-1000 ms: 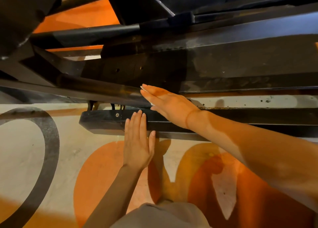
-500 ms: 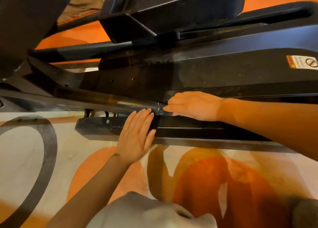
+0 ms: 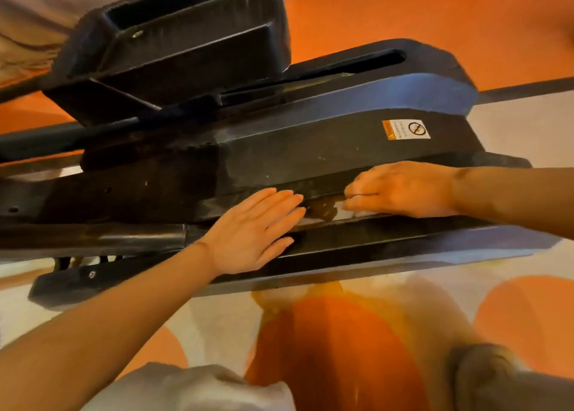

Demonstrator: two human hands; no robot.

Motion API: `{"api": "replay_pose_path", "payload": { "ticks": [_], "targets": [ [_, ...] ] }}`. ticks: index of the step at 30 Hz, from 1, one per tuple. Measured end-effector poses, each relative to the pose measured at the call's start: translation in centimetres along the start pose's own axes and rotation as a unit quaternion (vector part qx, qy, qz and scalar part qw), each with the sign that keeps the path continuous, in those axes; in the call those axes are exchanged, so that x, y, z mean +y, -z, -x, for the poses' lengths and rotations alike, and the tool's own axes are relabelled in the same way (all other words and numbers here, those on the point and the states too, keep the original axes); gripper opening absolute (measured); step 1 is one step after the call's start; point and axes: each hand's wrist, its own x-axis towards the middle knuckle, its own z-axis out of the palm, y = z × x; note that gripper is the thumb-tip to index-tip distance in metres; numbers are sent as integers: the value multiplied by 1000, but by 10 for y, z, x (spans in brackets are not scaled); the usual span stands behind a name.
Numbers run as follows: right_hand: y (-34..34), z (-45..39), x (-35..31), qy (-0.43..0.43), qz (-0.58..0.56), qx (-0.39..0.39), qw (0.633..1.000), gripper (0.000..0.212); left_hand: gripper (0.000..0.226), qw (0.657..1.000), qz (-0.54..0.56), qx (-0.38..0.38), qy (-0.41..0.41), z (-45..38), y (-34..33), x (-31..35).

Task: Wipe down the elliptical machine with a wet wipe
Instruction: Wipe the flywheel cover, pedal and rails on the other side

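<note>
near: orange-and-cream patterned floor (image 3: 217,323). left hand (image 3: 248,239) flat, fingers straight, resting on the near black rail (image 3: 403,249) of the elliptical machine (image 3: 279,162). right hand (image 3: 400,190) just right of it, fingers curled over the frame edge; wet wipe not clearly visible. warning sticker (image 3: 406,129) farther right, pedal (image 3: 186,47) far left.

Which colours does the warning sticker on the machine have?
The warning sticker is orange and white, seen in the head view.
</note>
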Motion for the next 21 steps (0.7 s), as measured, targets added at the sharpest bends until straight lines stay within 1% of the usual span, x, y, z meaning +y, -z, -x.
{"api": "replay_pose_path", "payload": {
  "ticks": [1,2,4,6,10,11,12,15,16,18,21],
  "targets": [
    [0,15,8,-9,-12,11,1000,65,49,1000,2,1,-23,-13,0,0],
    [0,30,13,-23,-8,-17,1000,72,49,999,1,1,-42,-27,0,1],
    [-3,58,22,-55,-2,-16,998,74,50,998,-4,0,-63,-56,0,4],
    [-5,81,26,-93,-16,-9,995,73,53,998,-12,-5,-65,-84,-1,11],
    [-14,123,33,-146,-16,29,989,67,56,998,7,-3,-59,-135,-4,38],
    [-19,134,36,-156,-17,48,986,65,56,998,16,1,-60,-147,-4,45],
    [-23,144,38,-167,-22,61,984,60,57,998,25,6,-60,-159,-4,51],
    [-38,172,44,-187,-22,122,975,38,57,997,52,17,-55,-190,-6,69],
    [-43,179,44,-199,-26,134,970,37,57,997,57,17,-52,-199,-6,74],
    [-57,194,42,-242,-55,167,954,39,57,997,54,11,-49,-217,-7,82],
    [-82,207,27,-322,-153,228,906,43,57,998,44,2,-39,-239,-10,94]
  ]
}}
